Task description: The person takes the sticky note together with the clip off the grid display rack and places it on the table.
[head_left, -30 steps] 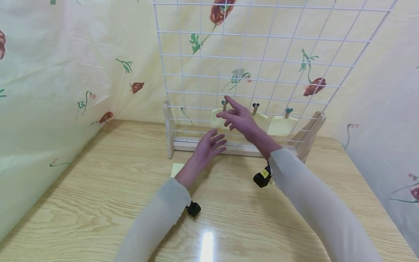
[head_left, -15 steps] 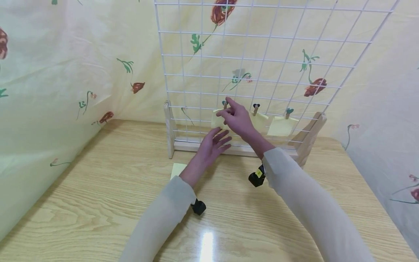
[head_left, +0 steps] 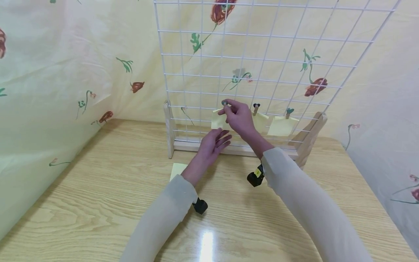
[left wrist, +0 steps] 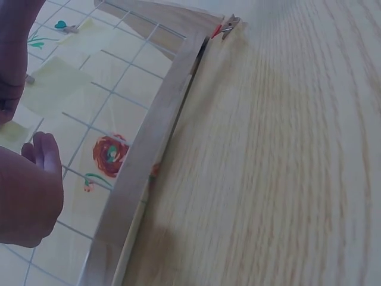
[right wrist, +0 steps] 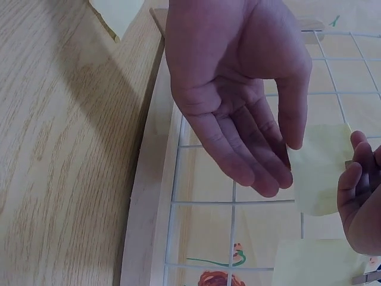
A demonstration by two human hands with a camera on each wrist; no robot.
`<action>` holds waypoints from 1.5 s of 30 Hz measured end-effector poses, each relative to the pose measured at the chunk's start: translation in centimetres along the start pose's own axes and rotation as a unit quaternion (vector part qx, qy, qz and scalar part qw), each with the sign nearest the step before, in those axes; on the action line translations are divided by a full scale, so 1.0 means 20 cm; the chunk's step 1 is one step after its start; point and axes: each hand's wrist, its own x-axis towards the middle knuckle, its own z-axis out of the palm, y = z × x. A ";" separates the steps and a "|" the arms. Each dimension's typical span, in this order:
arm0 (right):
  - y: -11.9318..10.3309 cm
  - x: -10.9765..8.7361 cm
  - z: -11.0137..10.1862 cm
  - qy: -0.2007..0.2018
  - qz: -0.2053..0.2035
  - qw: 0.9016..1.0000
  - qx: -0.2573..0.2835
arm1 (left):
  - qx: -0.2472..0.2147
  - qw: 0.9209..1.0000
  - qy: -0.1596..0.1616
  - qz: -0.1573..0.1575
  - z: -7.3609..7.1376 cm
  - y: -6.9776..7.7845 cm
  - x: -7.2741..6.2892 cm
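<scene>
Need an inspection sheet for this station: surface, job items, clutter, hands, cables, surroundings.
Surface: wood-grain table, bright light reflection near the front.
Job's things: rack upright, with left note, middle note and right note hanging, a peg at the top of each; loose note on the table by the left forearm; spare peg on the table at the rack's right end.
Clutter: nothing seen.
Left hand: at the left note's lower edge, fingers loosely extended.
Right hand: fingers pinching at the left peg.
Cables: nothing seen.
Surroundings: flowered cloth at left, back and right.
</scene>
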 end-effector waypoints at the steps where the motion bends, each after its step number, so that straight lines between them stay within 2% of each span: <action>1: 0.00 0.00 0.00 0.001 0.001 1.000 0.002 | 0.004 1.000 0.004 0.001 0.00 0.00 0.00; 7: 0.01 0.00 0.00 0.011 -0.003 1.000 0.006 | 0.032 0.999 0.031 0.007 0.01 0.00 0.01; 11: 0.02 0.01 0.00 0.018 -0.005 1.000 0.013 | 0.042 0.998 0.037 0.006 0.01 0.00 0.01; 22: 0.04 0.01 -0.02 0.034 -0.019 0.998 0.051 | 0.060 0.998 0.027 0.001 0.00 0.00 -0.01; 30: 0.01 0.01 -0.02 0.040 -0.031 0.996 0.079 | 0.066 0.998 0.022 0.005 0.00 0.01 -0.02; 36: -0.01 -0.01 -0.05 0.026 -0.035 0.991 0.126 | 0.062 0.998 0.025 0.012 0.00 0.01 -0.04; 40: -0.01 -0.03 -0.07 0.014 -0.051 0.990 0.128 | 0.064 0.998 0.021 0.014 -0.01 0.02 -0.05; 45: -0.04 -0.09 -0.10 0.005 -0.083 0.988 0.132 | 0.093 0.995 0.011 0.014 -0.04 0.05 -0.10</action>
